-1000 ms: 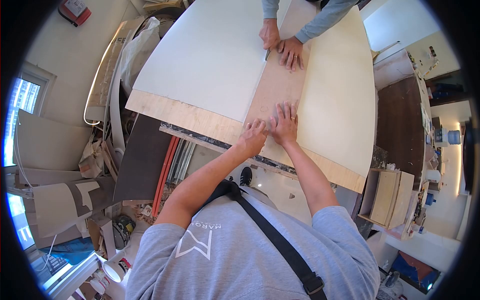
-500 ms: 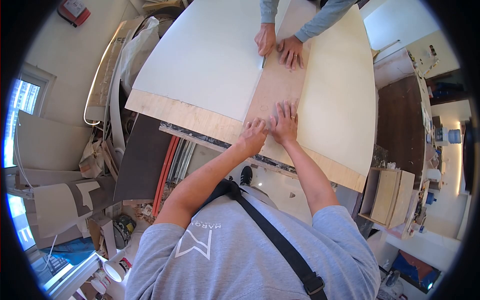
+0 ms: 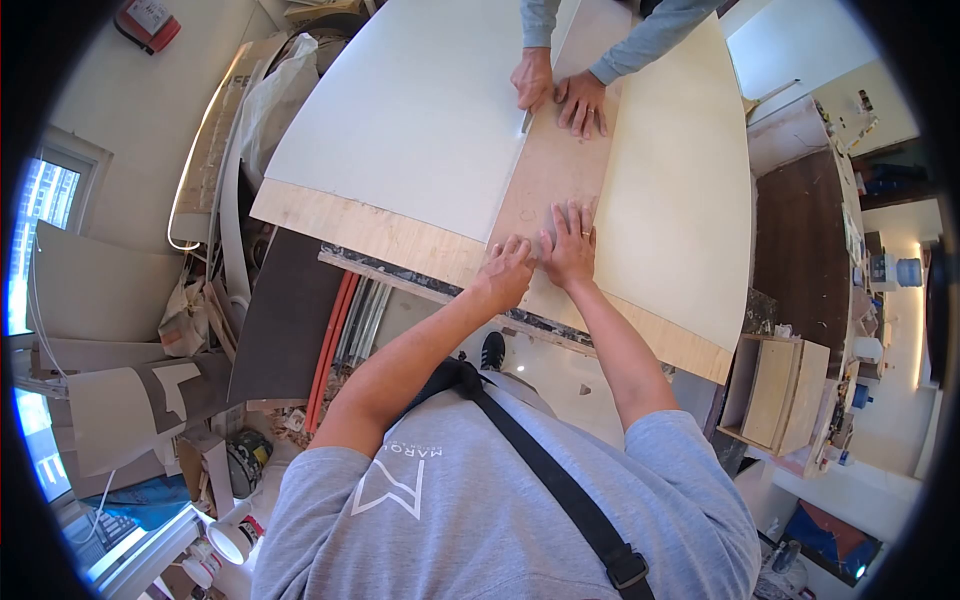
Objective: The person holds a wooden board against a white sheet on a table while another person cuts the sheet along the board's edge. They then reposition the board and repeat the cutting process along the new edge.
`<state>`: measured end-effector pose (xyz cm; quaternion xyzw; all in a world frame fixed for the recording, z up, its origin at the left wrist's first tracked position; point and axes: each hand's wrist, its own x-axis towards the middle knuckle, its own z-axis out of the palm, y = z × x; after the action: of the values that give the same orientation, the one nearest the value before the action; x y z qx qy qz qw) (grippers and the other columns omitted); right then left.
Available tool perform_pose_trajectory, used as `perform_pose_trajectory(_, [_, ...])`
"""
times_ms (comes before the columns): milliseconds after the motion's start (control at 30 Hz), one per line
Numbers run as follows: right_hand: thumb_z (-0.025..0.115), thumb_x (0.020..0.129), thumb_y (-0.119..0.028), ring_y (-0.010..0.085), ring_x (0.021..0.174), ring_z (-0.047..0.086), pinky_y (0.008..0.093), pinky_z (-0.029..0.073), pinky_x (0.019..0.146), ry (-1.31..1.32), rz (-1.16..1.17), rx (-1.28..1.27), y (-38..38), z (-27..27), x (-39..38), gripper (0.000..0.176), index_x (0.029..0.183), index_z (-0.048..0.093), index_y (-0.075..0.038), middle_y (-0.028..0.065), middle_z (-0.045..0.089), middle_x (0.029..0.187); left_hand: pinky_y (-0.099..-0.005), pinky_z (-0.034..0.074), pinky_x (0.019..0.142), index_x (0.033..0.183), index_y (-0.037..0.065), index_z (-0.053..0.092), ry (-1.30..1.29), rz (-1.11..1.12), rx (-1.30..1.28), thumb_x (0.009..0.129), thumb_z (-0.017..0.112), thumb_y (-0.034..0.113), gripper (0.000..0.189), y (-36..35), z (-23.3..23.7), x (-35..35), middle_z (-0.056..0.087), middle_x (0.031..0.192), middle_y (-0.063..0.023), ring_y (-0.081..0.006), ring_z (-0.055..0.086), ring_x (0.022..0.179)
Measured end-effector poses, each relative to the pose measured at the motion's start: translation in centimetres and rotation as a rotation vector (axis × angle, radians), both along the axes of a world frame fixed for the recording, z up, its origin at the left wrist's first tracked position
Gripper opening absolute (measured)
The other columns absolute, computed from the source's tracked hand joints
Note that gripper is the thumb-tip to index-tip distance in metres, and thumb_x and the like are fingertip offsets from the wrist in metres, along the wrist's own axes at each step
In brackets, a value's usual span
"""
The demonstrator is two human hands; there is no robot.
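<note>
A long brown board (image 3: pixel 552 185) lies across a large white sheet (image 3: pixel 400 120) on the worktable. My left hand (image 3: pixel 505 273) presses at the board's near left edge, its fingers bent and close together over it. Flat on the board beside it rests my right hand (image 3: pixel 568 245), fingers stretched out, a ring on one of them. Across the table, another person's hand (image 3: pixel 532 80) holds a utility knife (image 3: pixel 526 122) against the board's left edge. That person's other hand (image 3: pixel 582 103) is spread on the board.
Pale wood (image 3: pixel 370 222) shows along the table's near edge. Red pipes (image 3: pixel 332 350) and a dark panel (image 3: pixel 285 315) stand below on the left. An open wooden box (image 3: pixel 775 390) sits to the right. A fire extinguisher (image 3: pixel 150 25) hangs on the wall.
The other person's knife hand has shifted very slightly, and the blade is at a slightly different angle. My hands stay where they were on the board.
</note>
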<state>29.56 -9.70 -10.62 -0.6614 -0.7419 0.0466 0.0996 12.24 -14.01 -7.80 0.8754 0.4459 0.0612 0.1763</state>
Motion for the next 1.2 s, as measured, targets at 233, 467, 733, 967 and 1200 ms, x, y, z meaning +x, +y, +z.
perform_pose_trajectory(233, [0.048,0.097,-0.042,0.0356,0.15,0.018,0.0545,0.019,0.119,-0.022,-0.005,-0.021,0.0,0.28,-0.09,0.062,0.153,0.036,-0.018,0.0122,0.027,0.161,-0.0504,0.036,0.11,0.127,0.003,0.056,0.001,-0.002,0.007,0.081,0.074,0.018,0.052,0.01,-0.01,-0.03,0.043,0.142,-0.0212,-0.0394,0.036,0.136])
perform_pose_trajectory(467, [0.049,0.097,-0.042,0.036,0.15,0.018,0.0549,0.02,0.119,-0.023,-0.006,-0.022,-0.04,0.28,-0.06,0.061,0.152,0.036,-0.018,0.0126,0.027,0.161,-0.0499,0.037,0.11,0.126,0.003,0.056,0.006,-0.004,0.007,0.081,0.074,0.018,0.051,0.0,-0.05,0.0,0.043,0.141,-0.0209,-0.0389,0.036,0.136])
perform_pose_trajectory(733, [0.05,0.096,-0.043,0.037,0.15,0.018,0.0569,0.019,0.119,0.013,0.0,0.002,0.01,-0.13,0.04,0.061,0.151,0.039,-0.018,0.0122,0.028,0.161,-0.0501,0.037,0.11,0.125,0.003,0.057,0.0,-0.005,0.009,0.081,0.074,0.018,0.05,0.04,-0.14,-0.02,0.043,0.14,-0.0206,-0.0386,0.036,0.136])
perform_pose_trajectory(967, [0.05,0.096,-0.043,0.0364,0.15,0.018,0.057,0.019,0.119,0.015,-0.003,0.004,0.03,-0.11,0.01,0.062,0.151,0.039,-0.018,0.012,0.028,0.161,-0.0511,0.037,0.11,0.126,0.003,0.056,-0.01,-0.002,0.008,0.081,0.074,0.017,0.051,0.05,-0.11,-0.02,0.043,0.14,-0.021,-0.0389,0.036,0.136])
perform_pose_trajectory(1200, [0.05,0.096,-0.043,0.0364,0.15,0.018,0.0568,0.019,0.119,0.01,0.0,0.009,0.03,-0.2,0.06,0.062,0.151,0.039,-0.018,0.0121,0.028,0.161,-0.0519,0.038,0.109,0.126,0.003,0.056,-0.025,0.001,0.001,0.081,0.074,0.017,0.051,-0.03,0.09,-0.03,0.043,0.14,-0.0214,-0.0392,0.036,0.136])
